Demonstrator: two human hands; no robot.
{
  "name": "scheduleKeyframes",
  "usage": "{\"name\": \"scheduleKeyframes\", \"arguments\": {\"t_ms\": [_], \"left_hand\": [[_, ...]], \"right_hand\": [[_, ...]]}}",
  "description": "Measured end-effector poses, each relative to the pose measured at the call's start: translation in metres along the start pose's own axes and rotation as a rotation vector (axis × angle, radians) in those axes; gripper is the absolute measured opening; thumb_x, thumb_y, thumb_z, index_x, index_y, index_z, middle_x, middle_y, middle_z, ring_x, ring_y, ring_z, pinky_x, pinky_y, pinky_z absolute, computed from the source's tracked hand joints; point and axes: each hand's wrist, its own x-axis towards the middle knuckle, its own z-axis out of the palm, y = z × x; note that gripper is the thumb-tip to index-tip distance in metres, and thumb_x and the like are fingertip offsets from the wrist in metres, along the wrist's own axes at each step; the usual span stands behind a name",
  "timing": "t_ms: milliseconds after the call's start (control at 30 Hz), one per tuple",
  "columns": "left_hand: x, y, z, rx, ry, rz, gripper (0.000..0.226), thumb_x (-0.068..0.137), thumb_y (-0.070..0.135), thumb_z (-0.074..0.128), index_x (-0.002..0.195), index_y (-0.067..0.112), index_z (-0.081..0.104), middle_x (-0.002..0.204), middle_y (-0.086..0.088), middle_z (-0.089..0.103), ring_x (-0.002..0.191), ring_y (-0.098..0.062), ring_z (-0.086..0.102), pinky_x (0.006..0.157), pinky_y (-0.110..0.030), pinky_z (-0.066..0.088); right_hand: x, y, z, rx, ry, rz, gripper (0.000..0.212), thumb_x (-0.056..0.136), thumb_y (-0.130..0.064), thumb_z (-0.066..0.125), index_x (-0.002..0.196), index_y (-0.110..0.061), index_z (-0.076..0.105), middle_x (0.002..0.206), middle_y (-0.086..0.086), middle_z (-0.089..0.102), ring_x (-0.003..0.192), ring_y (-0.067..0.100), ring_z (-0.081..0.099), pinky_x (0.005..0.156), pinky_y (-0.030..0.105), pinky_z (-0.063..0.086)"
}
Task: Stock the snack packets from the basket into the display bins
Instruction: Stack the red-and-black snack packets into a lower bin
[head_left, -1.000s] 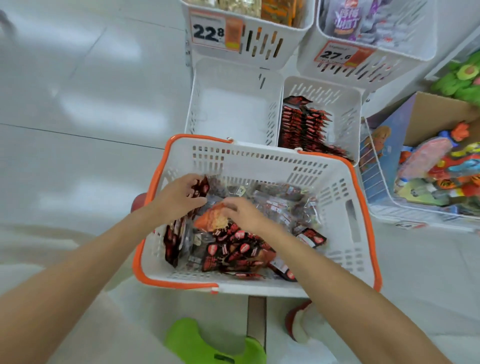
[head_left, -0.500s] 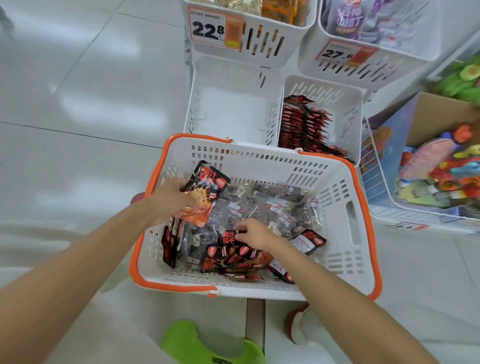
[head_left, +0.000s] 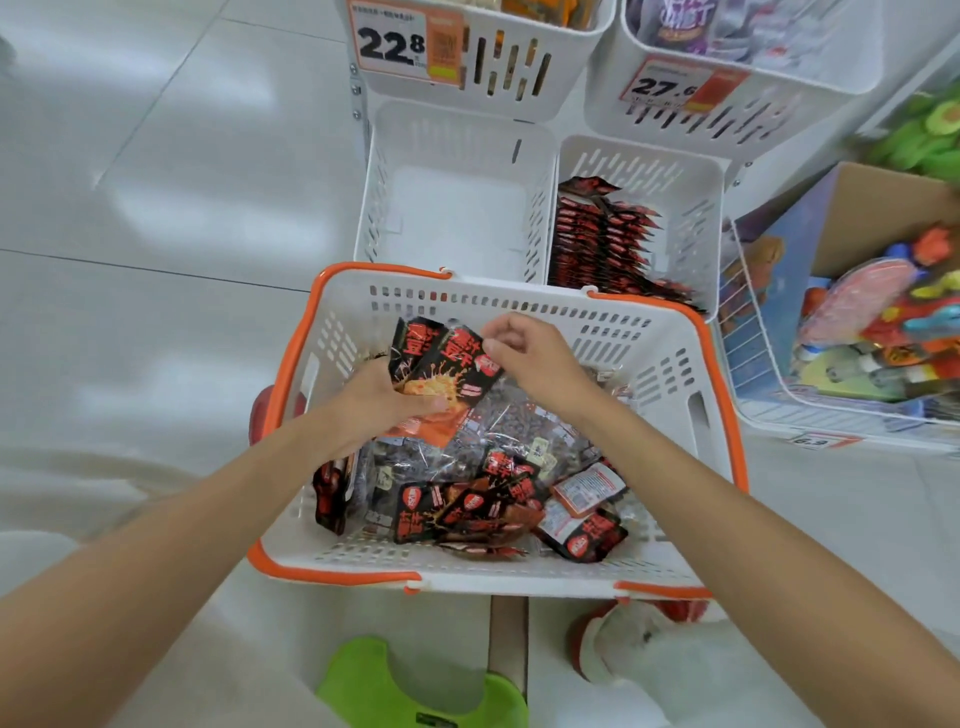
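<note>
On my head feed, the white basket (head_left: 719, 395) with its orange rim fills the middle of the picture, and both bare arms reach into it from 7 and 5 o'clock. The left hand (head_left: 384, 400) is curled round a small bunch of black-and-red snack packets (head_left: 447, 364), thumb across the front, and holds them raised and tilted above the rest of the load, toward the basket's 11 o'clock corner. The right hand (head_left: 535, 358) has its fingers bent, and its thumb and fingertips pinch the top corner of the front packet in that bunch. More loose packets (head_left: 467, 509) lie in a jumble on the basket floor, thickest toward its 6 o'clock wall. Just beyond the basket at 12 o'clock stand two low white display bins side by side: the left bin (head_left: 384, 208), and the right bin (head_left: 691, 208), which holds stocked packets (head_left: 602, 244) standing in rows. Above them sit two more bins carrying a price tag (head_left: 405, 44) that reads 22.8 and another reading 27.6. A box of toys (head_left: 883, 312) is at 3 o'clock, and a green stool (head_left: 415, 686) at 6.
</note>
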Motion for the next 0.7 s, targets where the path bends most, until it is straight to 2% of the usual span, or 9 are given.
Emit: {"name": "scheduleKeyframes", "arguments": {"t_ms": [100, 167, 233, 267, 367, 433, 533, 600, 700], "left_hand": [[0.002, -0.009, -0.01, -0.08, -0.014, -0.044, 0.038, 0.086, 0.004, 0.071, 0.121, 0.012, 0.059, 0.108, -0.006, 0.072, 0.091, -0.013, 0.069, 0.077, -0.03, 0.052], [0.002, -0.014, -0.016, -0.149, -0.031, -0.101, 0.041, 0.09, 0.007, 0.066, 0.128, 0.015, 0.054, 0.115, -0.004, 0.07, 0.095, -0.012, 0.068, 0.071, -0.027, 0.049], [0.003, -0.019, -0.019, -0.243, -0.066, -0.171, 0.047, 0.092, 0.011, 0.065, 0.135, 0.019, 0.048, 0.124, -0.005, 0.065, 0.104, -0.023, 0.067, 0.07, -0.037, 0.058], [0.003, -0.021, -0.019, -0.272, -0.076, -0.199, 0.049, 0.092, 0.012, 0.065, 0.137, 0.021, 0.046, 0.127, -0.007, 0.063, 0.107, -0.028, 0.066, 0.07, -0.043, 0.06], [0.005, -0.024, -0.02, -0.304, -0.09, -0.212, 0.053, 0.094, 0.012, 0.064, 0.14, 0.027, 0.042, 0.132, -0.006, 0.06, 0.109, -0.031, 0.065, 0.075, -0.05, 0.06], [0.005, -0.018, -0.017, -0.355, -0.077, -0.216, 0.056, 0.093, 0.009, 0.064, 0.141, 0.026, 0.041, 0.129, -0.008, 0.063, 0.101, -0.029, 0.07, 0.077, -0.048, 0.06], [0.01, -0.004, -0.011, -0.408, -0.113, -0.235, 0.066, 0.091, 0.008, 0.064, 0.148, 0.017, 0.032, 0.125, -0.017, 0.064, 0.098, -0.035, 0.071, 0.077, -0.046, 0.06], [0.012, 0.011, -0.001, -0.457, -0.182, -0.23, 0.064, 0.094, 0.012, 0.06, 0.149, 0.006, 0.029, 0.122, -0.022, 0.065, 0.103, -0.038, 0.069, 0.081, -0.051, 0.058], [0.014, 0.034, 0.02, -0.487, -0.268, -0.167, 0.06, 0.087, 0.031, 0.069, 0.135, 0.005, 0.046, 0.121, -0.016, 0.068, 0.11, -0.032, 0.067, 0.087, -0.051, 0.057]], "right_hand": [[-0.015, 0.038, 0.017, -0.198, -0.063, 0.093, 0.03, 0.096, -0.023, 0.06, 0.125, -0.016, 0.057, 0.123, -0.005, 0.06, 0.114, 0.012, 0.057, 0.1, 0.03, 0.047], [-0.032, 0.069, 0.035, -0.442, -0.31, 0.135, 0.045, 0.092, -0.036, 0.065, 0.132, -0.018, 0.055, 0.138, 0.002, 0.052, 0.129, 0.02, 0.047, 0.109, 0.037, 0.039], [-0.046, 0.093, 0.051, -0.676, -0.518, 0.062, 0.038, 0.089, -0.043, 0.067, 0.121, -0.021, 0.065, 0.145, 0.007, 0.047, 0.137, 0.027, 0.036, 0.115, 0.048, 0.028], [-0.049, 0.098, 0.053, -0.686, -0.508, 0.02, 0.03, 0.089, -0.041, 0.067, 0.11, -0.02, 0.07, 0.138, 0.008, 0.053, 0.133, 0.028, 0.04, 0.112, 0.05, 0.03], [-0.036, 0.081, 0.026, -0.331, -0.237, 0.103, 0.01, 0.095, -0.024, 0.062, 0.09, -0.016, 0.067, 0.094, 0.002, 0.07, 0.09, 0.019, 0.066, 0.081, 0.042, 0.055], [-0.022, 0.055, -0.006, -0.079, -0.084, 0.138, 0.011, 0.098, -0.013, 0.057, 0.089, -0.017, 0.062, 0.087, -0.004, 0.071, 0.077, 0.008, 0.068, 0.067, 0.026, 0.055], [-0.009, 0.018, -0.042, 0.077, 0.084, 0.036, 0.008, 0.097, -0.01, 0.059, 0.091, -0.014, 0.063, 0.087, -0.005, 0.072, 0.078, 0.003, 0.069, 0.07, 0.017, 0.051], [-0.003, 0.007, -0.05, 0.1, 0.162, 0.0, 0.006, 0.095, -0.011, 0.062, 0.092, -0.014, 0.064, 0.087, -0.002, 0.072, 0.08, 0.009, 0.07, 0.073, 0.023, 0.054], [0.0, 0.005, -0.049, 0.139, 0.26, 0.022, 0.006, 0.092, -0.015, 0.068, 0.09, -0.016, 0.063, 0.091, 0.005, 0.071, 0.081, 0.018, 0.068, 0.07, 0.03, 0.056]]}}
